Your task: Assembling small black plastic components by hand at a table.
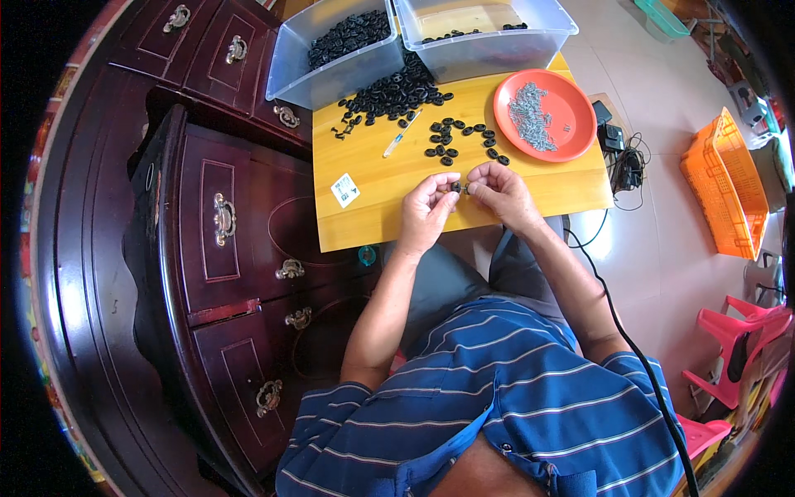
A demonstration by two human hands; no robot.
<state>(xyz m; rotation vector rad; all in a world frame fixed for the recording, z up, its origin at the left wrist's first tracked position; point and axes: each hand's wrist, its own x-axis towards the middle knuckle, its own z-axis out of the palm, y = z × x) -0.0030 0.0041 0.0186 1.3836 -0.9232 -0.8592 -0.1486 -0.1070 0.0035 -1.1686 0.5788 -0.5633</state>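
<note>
Over the near part of the yellow tabletop [373, 215], my left hand [426, 211] pinches a small black oval piece [455, 188] between thumb and fingertips. Close beside it, my right hand [503, 195] has its thumb and finger closed on a tiny metallic part [466, 189], whose kind is too small to make out. Just beyond my hands lie several loose black oval pieces [447, 124] in a rough arc. An orange-red plate [586, 124] to the right holds a heap of small silvery metal pieces [530, 116].
Two clear plastic bins [331, 83] [489, 60] stand at the table's far edge, with black pieces inside. More black pieces [397, 91] spill in front. A thin pen-like stick [403, 134] and a white card [345, 190] lie left. Dark drawers [215, 182] flank the table; a black cable [617, 306] hangs right.
</note>
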